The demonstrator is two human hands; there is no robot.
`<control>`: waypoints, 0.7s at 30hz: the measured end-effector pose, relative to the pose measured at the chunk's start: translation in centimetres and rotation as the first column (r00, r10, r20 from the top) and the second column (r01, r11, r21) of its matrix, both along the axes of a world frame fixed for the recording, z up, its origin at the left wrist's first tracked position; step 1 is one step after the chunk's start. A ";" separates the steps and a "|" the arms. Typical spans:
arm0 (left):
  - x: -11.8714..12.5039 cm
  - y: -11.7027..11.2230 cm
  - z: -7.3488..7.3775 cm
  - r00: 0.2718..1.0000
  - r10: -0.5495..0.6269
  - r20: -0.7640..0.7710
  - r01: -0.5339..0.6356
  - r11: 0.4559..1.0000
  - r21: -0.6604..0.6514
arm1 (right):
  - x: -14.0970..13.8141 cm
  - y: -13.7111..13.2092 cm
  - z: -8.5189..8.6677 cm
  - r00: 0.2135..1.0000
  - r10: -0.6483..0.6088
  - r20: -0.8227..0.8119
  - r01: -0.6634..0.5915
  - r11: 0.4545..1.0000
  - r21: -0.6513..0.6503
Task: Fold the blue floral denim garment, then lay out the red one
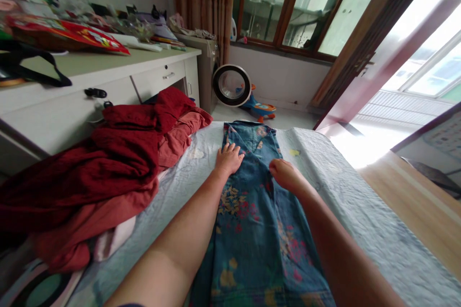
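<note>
A long blue floral garment (252,235), which looks like denim, lies spread lengthwise on the bed before me. Its narrower end points away from me, towards the foot of the bed. My left hand (229,158) rests flat near its upper left edge, fingers apart on the cloth. At the opposite edge, slightly nearer to me, my right hand (284,172) is closed, with its fingers curled at the fabric. The fingertips of that hand are partly hidden. Small creases run through the cloth between the two hands.
A pale quilted sheet (360,206) covers the bed. Dark red bedding (122,158) is heaped on the left, against a white desk (108,81) loaded with packets and clutter. Beyond the bed are a washing machine with its round door (248,86) open and a blue-orange toy (262,108).
</note>
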State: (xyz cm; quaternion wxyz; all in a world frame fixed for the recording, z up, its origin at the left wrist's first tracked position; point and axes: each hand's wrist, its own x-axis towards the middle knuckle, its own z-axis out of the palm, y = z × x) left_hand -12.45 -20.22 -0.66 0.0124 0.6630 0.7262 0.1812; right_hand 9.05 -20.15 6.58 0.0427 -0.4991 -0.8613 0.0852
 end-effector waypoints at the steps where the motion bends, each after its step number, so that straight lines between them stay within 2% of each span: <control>1: 0.0 0.0 -0.1 1.000 0.001 -0.003 -0.001 1.000 0.005 | -1.4 0.0 0.3 0.997 0.023 -0.077 -0.019 0.999 0.046; 4: -0.1 0.0 -0.3 1.000 0.005 -0.010 -0.005 1.000 0.022 | -5.7 -0.1 -0.4 0.945 0.126 -0.301 -0.083 0.985 0.153; 7: -0.3 0.1 -0.4 1.000 -0.008 -0.016 0.008 1.000 0.005 | -8.1 -0.2 -2.7 0.930 0.119 -0.346 -0.057 0.981 0.185; 10: -0.5 0.2 -0.2 1.000 -0.003 -0.011 0.003 0.999 -0.040 | -8.0 -0.4 -5.1 0.963 0.073 -0.259 -0.034 0.988 0.151; 12: -0.5 0.3 -0.1 1.000 0.017 -0.011 -0.018 0.999 -0.049 | -7.4 -0.5 -6.1 0.976 0.082 -0.200 -0.057 0.990 0.127; 18: -0.4 0.5 -0.4 0.991 0.135 -0.009 -0.135 0.988 -0.071 | -7.2 -0.3 -6.3 0.987 0.076 -0.144 -0.060 0.992 0.109; 21: -0.5 0.6 -0.5 0.989 0.148 -0.003 -0.147 0.986 -0.082 | -7.5 -0.3 -6.4 0.988 0.068 -0.138 -0.052 0.992 0.115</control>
